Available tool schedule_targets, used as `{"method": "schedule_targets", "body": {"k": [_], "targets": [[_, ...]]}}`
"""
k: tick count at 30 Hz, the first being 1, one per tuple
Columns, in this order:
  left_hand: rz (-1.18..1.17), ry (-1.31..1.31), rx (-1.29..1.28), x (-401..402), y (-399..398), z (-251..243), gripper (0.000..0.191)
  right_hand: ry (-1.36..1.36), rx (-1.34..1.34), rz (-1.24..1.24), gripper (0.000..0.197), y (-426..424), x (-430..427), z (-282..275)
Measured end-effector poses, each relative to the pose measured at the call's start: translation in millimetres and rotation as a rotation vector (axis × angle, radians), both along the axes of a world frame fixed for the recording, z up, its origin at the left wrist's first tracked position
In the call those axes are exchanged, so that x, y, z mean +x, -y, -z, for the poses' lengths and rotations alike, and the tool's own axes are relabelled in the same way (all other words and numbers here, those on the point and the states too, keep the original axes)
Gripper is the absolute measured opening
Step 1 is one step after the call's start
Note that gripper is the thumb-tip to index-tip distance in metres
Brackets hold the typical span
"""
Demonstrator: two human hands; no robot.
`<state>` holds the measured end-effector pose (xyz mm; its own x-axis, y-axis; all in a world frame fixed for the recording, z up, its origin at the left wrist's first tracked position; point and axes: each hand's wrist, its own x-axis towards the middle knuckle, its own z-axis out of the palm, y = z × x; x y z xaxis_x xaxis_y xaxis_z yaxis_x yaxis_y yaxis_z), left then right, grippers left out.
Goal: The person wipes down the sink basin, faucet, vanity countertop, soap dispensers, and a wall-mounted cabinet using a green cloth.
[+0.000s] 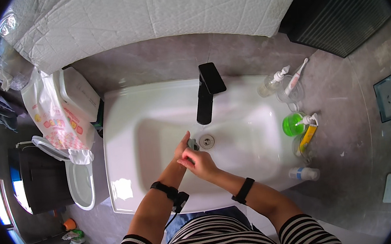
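Observation:
Over the white basin [236,174], my left hand [182,148] has its thumb raised, and a small grey-green item [193,144], possibly a cloth, rests against its palm. My right hand [201,162] crosses in front of the left with bent fingers near the left wrist. Its fingers partly cover the small item, so I cannot tell whether they grip it as well. Just right of my hands is the metal drain [207,141]. A black faucet [205,108] reaches over the basin above them. Whether water runs from it is hard to see.
Along the basin's right edge stand a clear pump bottle [269,85], an electric toothbrush [296,77], a green soap dispenser [293,125], a yellow tube [306,140] and a white bottle [304,173]. To the left are a printed plastic bag [55,115] and an open-lidded bin [80,184].

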<state>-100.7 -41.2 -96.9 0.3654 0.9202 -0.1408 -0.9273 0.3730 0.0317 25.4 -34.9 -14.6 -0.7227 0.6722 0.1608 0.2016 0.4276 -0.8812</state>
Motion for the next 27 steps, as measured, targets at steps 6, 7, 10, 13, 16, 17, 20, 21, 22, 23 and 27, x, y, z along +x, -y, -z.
{"method": "schedule_targets", "body": {"k": [6, 7, 10, 13, 16, 17, 20, 21, 22, 23, 27], "targets": [[0.027, -0.461, -0.639, 16, -1, -9, 0.042, 0.163, 0.287, 0.142, 0.018, -34, 1, 44], [0.058, -0.554, -0.627, 16, 2, -9, 0.040, 0.271, 0.274, 0.188, 0.017, -39, 4, 53], [0.001, -0.609, -0.506, 9, 9, -12, 0.026, 0.445, 0.216, 0.319, 0.023, -61, 21, 77], [-0.190, -1.334, -0.378, -13, 14, -3, 0.052, 0.285, 0.109, 0.723, 0.018, -101, 39, 93], [-0.101, -1.384, -0.485, -24, 22, -2, 0.071, 0.540, 0.265, 0.697, 0.032, -88, 40, 106], [-0.013, -1.267, -0.482, -23, 18, -5, 0.073, 0.607, 0.272, 0.603, 0.040, -78, 32, 109], [0.068, -0.909, -0.484, -1, -7, -10, 0.068, 0.431, 0.139, 0.454, 0.041, -90, 33, 126], [0.065, -0.677, -0.502, 7, -17, -7, 0.062, 0.336, 0.032, 0.429, 0.037, -100, 35, 135], [0.044, -0.685, -0.531, -3, -8, 2, 0.062, 0.270, -0.113, 0.318, 0.033, -84, 13, 115], [-0.029, -0.520, -0.514, -11, -1, 9, 0.057, 0.206, -0.249, 0.210, 0.029, -68, -7, 85], [-0.107, -0.339, -0.463, -17, -3, 39, 0.047, 0.048, -0.160, -0.001, 0.017, -13, -10, 18]]}}
